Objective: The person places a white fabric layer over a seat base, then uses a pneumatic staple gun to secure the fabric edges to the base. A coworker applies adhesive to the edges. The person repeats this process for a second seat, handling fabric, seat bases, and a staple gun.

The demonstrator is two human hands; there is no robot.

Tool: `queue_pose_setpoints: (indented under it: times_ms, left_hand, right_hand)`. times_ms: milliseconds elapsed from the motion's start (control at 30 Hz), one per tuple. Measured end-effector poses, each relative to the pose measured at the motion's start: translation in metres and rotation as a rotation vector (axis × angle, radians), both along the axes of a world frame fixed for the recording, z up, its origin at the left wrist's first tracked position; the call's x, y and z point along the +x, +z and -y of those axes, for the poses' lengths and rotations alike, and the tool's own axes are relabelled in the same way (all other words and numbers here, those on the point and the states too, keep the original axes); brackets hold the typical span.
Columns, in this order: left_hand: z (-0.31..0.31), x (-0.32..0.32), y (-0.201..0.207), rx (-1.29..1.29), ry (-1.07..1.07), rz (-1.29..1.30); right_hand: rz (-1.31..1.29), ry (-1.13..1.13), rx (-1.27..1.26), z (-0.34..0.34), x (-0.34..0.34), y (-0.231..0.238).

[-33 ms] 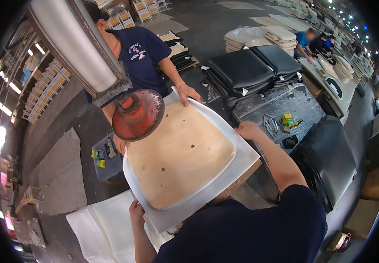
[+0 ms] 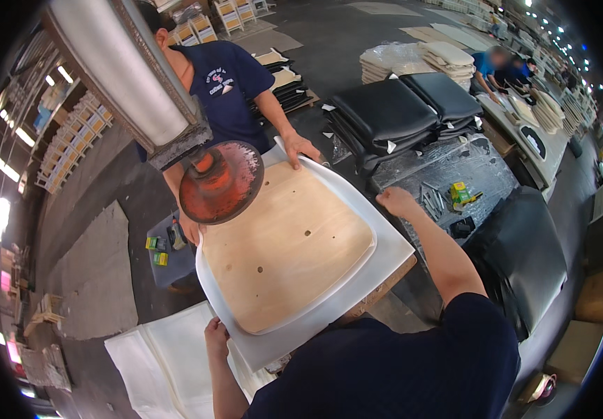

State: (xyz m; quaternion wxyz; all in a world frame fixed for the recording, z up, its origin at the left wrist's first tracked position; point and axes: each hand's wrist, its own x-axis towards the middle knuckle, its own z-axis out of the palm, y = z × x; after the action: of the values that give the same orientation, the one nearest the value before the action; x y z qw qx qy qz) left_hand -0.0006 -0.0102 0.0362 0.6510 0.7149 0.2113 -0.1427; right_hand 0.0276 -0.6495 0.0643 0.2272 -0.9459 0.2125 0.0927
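Observation:
A pale plywood seat board point(image 2: 294, 244) with several round holes lies on a padded white layer over a smooth white cover sheet point(image 2: 329, 318). My left hand point(image 2: 215, 339) is closed at the sheet's near left edge. My right hand point(image 2: 398, 202) has its fingers curled in at the right edge, gripping the sheet as far as I can see. Across from me, a co-worker's hand point(image 2: 300, 151) rests on the far corner of the board, the other hand at its left side. A worn red press disc point(image 2: 221, 183) hangs above the board's far left part.
A metal press column point(image 2: 130, 66) rises at upper left. On the right, a side table point(image 2: 413, 164) carries black padded seats point(image 2: 385, 115), loose metal strips and a small yellow-green box point(image 2: 460, 193). White sheets point(image 2: 155, 356) are stacked at lower left. Other people work far right.
My right hand has shifted very slightly upward at the edge of the sheet. My left hand, the board and the co-worker's hands look the same.

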Motion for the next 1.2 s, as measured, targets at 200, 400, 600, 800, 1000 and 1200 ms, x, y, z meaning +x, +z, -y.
queue_pose_setpoints:
  times_ms: [200,400,600,800,1000,1200]
  left_hand:
    - [-0.04,-0.008,-0.008,0.043,-0.071,-0.082]
    - [-0.035,0.007,-0.026,0.314,0.002,-0.037]
    - [-0.019,0.01,-0.032,0.586,0.005,-0.104]
    - [-0.014,0.008,-0.023,0.549,-0.022,-0.114]
    - [-0.006,0.009,-0.017,0.522,0.033,-0.181]
    - [-0.016,0.008,-0.01,0.524,0.042,-0.263]
  right_hand:
    - [-0.119,-0.326,0.683,-0.056,0.03,-0.067]
    - [0.048,-0.237,0.537,-0.045,0.021,-0.08]
    - [0.04,-0.242,0.564,-0.055,0.023,-0.083]
    - [0.074,-0.21,0.49,-0.061,0.021,-0.07]
    - [0.104,-0.174,0.351,-0.064,0.016,-0.064]
    - [0.11,-0.166,0.385,-0.07,0.015,-0.09]
